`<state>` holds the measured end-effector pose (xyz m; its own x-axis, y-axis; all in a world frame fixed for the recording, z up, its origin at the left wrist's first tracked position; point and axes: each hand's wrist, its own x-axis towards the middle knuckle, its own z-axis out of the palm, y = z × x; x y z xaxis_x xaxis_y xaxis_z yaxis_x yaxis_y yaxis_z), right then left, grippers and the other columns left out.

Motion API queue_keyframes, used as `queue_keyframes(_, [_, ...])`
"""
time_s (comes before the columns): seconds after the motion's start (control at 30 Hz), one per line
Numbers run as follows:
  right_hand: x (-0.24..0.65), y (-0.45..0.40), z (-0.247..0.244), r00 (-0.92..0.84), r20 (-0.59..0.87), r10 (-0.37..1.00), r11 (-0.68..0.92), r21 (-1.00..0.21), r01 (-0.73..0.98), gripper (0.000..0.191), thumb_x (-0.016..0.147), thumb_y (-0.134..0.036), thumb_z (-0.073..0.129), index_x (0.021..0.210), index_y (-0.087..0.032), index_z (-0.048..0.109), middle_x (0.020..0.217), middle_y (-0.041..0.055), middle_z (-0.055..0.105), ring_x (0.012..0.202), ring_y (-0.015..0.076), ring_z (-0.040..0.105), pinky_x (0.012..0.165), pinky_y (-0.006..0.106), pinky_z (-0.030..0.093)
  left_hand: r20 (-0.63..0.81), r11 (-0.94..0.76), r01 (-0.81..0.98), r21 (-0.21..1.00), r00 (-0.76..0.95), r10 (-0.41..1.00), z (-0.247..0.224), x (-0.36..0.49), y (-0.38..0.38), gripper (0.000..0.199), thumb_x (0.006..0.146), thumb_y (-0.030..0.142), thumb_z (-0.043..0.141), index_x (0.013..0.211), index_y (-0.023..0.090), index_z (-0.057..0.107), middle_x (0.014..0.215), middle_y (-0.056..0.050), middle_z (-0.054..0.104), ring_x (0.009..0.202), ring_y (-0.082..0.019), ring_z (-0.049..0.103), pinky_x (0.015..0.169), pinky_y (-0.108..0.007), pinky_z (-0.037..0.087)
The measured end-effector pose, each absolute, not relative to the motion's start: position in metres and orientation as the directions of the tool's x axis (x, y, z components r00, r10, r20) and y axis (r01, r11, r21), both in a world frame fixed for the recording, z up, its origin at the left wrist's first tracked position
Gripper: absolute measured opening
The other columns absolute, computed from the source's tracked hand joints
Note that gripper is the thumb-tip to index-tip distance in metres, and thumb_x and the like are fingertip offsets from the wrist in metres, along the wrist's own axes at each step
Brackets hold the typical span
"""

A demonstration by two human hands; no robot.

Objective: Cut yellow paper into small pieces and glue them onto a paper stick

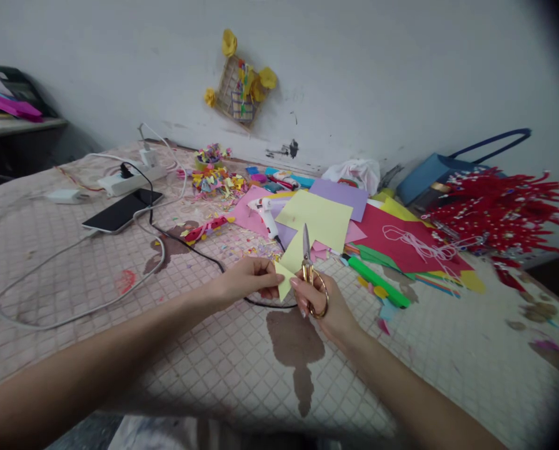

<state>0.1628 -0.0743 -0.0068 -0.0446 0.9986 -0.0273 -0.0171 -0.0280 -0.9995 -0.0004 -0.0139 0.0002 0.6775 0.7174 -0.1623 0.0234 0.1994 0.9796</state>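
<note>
My left hand (259,277) pinches a small folded piece of pale yellow paper (284,281) by its left side. Gold-handled scissors (307,262) sit in my right hand (324,303), blades pointing away from me and seemingly closed together. The right fingertips also reach the right corner of the folded paper. Just behind the hands lies a strip of the same yellow paper (292,253), partly covered by the scissors. Farther back, a larger yellow sheet (321,215) rests on purple and pink sheets, with a white glue gun (265,215) at its left.
On the left are a phone (122,211), a power strip (132,180) and looping cables. A green cutter-like tool (377,282), red paper (396,240), white string (420,244) and red fuzzy stems (499,212) lie right. Paper scraps (216,178) pile at the back.
</note>
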Motion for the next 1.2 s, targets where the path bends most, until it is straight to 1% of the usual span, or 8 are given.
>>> queue_keyframes(0.13, [0.1625, -0.0740, -0.0063, -0.025, -0.018, 1.000, -0.018, -1.000, -0.018, 0.025, 0.077, -0.035, 0.057, 0.062, -0.018, 0.045, 0.042, -0.0076, 0.040, 0.036, 0.0062, 0.035, 0.037, 0.020, 0.029, -0.198, 0.234, 0.046, 0.971, 0.701, 0.685, 0.0004, -0.0005, -0.0154, 0.020, 0.071, 0.029, 0.064, 0.068, 0.012, 0.054, 0.061, 0.000, 0.064, 0.053, -0.007, 0.056, 0.058, -0.021, 0.044])
queue_keyframes(0.23, [0.1632, -0.0738, -0.0068, -0.028, -0.012, 1.000, -0.012, -1.000, -0.009, 0.027, 0.078, -0.036, 0.055, 0.062, -0.018, 0.044, 0.044, -0.0075, 0.040, 0.037, 0.0060, 0.036, 0.037, 0.019, 0.029, -0.202, 0.235, 0.051, 0.971, 0.703, 0.682, -0.0003, 0.0003, -0.0151, 0.020, 0.070, 0.029, 0.064, 0.067, 0.011, 0.055, 0.061, -0.001, 0.064, 0.053, -0.007, 0.056, 0.058, -0.021, 0.044])
queue_keyframes(0.43, [0.1628, -0.0749, -0.0055, -0.124, -0.046, 0.991, -0.033, -0.994, 0.108, 0.021, 0.075, -0.034, 0.059, 0.068, -0.017, 0.049, 0.044, -0.0084, 0.041, 0.035, 0.0059, 0.037, 0.036, 0.018, 0.031, -0.151, 0.184, 0.008, 0.983, 0.612, 0.777, -0.0018, 0.0018, -0.0146, 0.019, 0.071, 0.028, 0.062, 0.067, 0.011, 0.054, 0.056, 0.001, 0.058, 0.050, -0.006, 0.052, 0.051, -0.020, 0.041])
queue_keyframes(0.63, [0.1631, -0.0758, -0.0059, -0.128, -0.031, 0.991, -0.013, -0.990, 0.137, 0.018, 0.078, -0.033, 0.055, 0.072, -0.016, 0.052, 0.046, -0.0078, 0.042, 0.037, 0.0057, 0.040, 0.038, 0.017, 0.032, -0.140, 0.207, -0.078, 0.975, 0.506, 0.851, -0.0021, 0.0010, -0.0123, 0.021, 0.072, 0.030, 0.062, 0.068, 0.012, 0.052, 0.060, 0.000, 0.060, 0.054, -0.008, 0.054, 0.055, -0.021, 0.043])
queue_keyframes(0.77, [0.1625, -0.0761, -0.0067, -0.071, -0.028, 0.997, -0.022, -0.996, 0.090, 0.022, 0.080, -0.037, 0.053, 0.073, -0.016, 0.051, 0.046, -0.0074, 0.042, 0.037, 0.0055, 0.039, 0.037, 0.017, 0.029, -0.138, 0.226, -0.112, 0.968, 0.517, 0.845, -0.0019, 0.0006, -0.0110, 0.022, 0.070, 0.030, 0.064, 0.068, 0.012, 0.053, 0.061, 0.000, 0.059, 0.055, -0.007, 0.053, 0.055, -0.021, 0.043])
queue_keyframes(0.9, [0.1615, -0.0758, -0.0060, -0.027, -0.009, 1.000, -0.008, -0.999, 0.038, 0.029, 0.081, -0.042, 0.051, 0.068, -0.016, 0.049, 0.046, -0.0065, 0.041, 0.037, 0.0054, 0.036, 0.036, 0.019, 0.027, -0.138, 0.225, -0.108, 0.968, 0.518, 0.844, -0.0028, 0.0011, -0.0114, 0.023, 0.070, 0.031, 0.065, 0.068, 0.011, 0.053, 0.061, -0.001, 0.059, 0.055, -0.008, 0.053, 0.057, -0.022, 0.043])
queue_keyframes(1.03, [0.1617, -0.0751, -0.0059, -0.060, -0.032, 0.998, -0.029, -0.998, 0.049, 0.023, 0.078, -0.038, 0.055, 0.072, -0.017, 0.050, 0.046, -0.0074, 0.042, 0.037, 0.0056, 0.038, 0.037, 0.018, 0.029, -0.147, 0.216, -0.067, 0.974, 0.539, 0.829, -0.0049, 0.0021, -0.0130, 0.024, 0.071, 0.033, 0.063, 0.070, 0.011, 0.055, 0.062, -0.001, 0.059, 0.056, -0.008, 0.054, 0.057, -0.023, 0.044])
queue_keyframes(1.2, [0.1614, -0.0746, -0.0062, -0.074, -0.007, 0.997, 0.001, -0.994, 0.109, 0.019, 0.077, -0.033, 0.054, 0.069, -0.017, 0.048, 0.045, -0.0080, 0.042, 0.036, 0.0053, 0.038, 0.036, 0.017, 0.032, -0.104, 0.154, -0.039, 0.987, 0.578, 0.810, -0.0049, 0.0028, -0.0151, 0.026, 0.071, 0.034, 0.063, 0.075, 0.010, 0.056, 0.062, -0.002, 0.059, 0.056, -0.009, 0.053, 0.054, -0.021, 0.042])
